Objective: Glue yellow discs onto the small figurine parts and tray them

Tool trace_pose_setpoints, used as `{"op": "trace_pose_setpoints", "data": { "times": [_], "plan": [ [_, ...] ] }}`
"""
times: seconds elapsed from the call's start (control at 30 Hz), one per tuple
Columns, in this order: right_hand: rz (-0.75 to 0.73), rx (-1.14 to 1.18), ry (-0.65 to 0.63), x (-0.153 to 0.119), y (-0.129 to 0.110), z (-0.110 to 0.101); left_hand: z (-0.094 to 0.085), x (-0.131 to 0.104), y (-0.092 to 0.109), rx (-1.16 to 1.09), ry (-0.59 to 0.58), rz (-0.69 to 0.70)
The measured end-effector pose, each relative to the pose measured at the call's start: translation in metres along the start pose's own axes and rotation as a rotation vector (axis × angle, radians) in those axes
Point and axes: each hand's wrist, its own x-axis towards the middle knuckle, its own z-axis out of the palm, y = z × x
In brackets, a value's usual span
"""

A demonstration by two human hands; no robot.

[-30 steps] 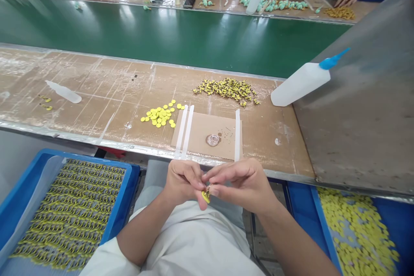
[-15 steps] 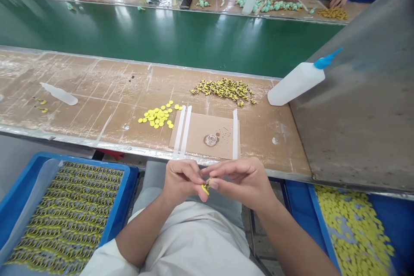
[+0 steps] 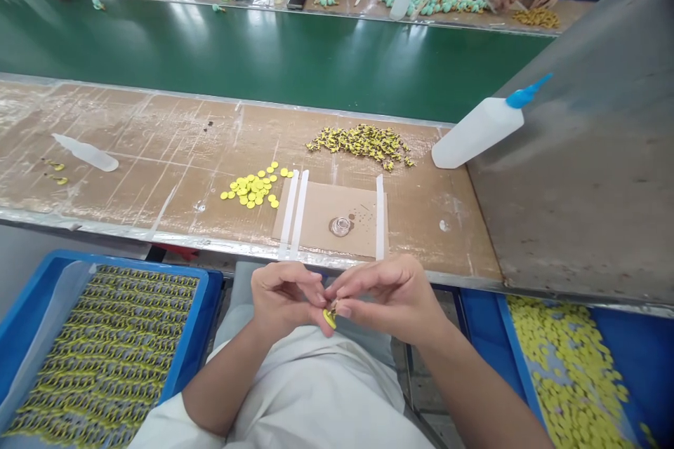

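Just off the near edge of the bench, my left hand [image 3: 288, 298] and my right hand [image 3: 387, 298] meet over my lap. Between their fingertips is a small yellow disc [image 3: 329, 318] with a dark little figure piece attached or pressed against it; the fingers partly hide it. My left thumb and fingers pinch the disc side, while my right thumb and index finger close on the dark piece. Ahead of them lies a cardboard sheet [image 3: 326, 217] with white tape strips and a wet-looking glue puddle [image 3: 341, 226]. Loose yellow discs [image 3: 253, 187] lie left of it, and a pile of yellow-and-dark pieces [image 3: 363, 144] behind it.
A white squeeze bottle [image 3: 479, 133] with a blue nozzle leans by a metal panel [image 3: 579, 154]. Left below is a blue tray [image 3: 208, 309] with rows of yellow-and-dark pieces; right below, a bin of yellow discs [image 3: 563, 365]. Co-workers sit beyond the green belt [image 3: 221, 56].
Both hands have shifted slightly left, and the yellow disc is turned to show more of its face. A co-worker's hand at the far left has come down toward the belt edge.
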Motion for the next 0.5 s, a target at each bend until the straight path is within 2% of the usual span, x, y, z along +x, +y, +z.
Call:
{"op": "trace_pose_setpoints", "data": {
  "times": [0.2,0.5],
  "plan": [
    [-0.025,-0.013,-0.019,-0.0004,0.0000,0.0035,-0.0043,-0.0059,-0.0017,-0.025,0.023,-0.072],
    [-0.018,-0.035,-0.019,-0.0006,-0.0026,0.0053,-0.0020,-0.0055,-0.0014,-0.078,0.020,-0.097]
  ]
}}
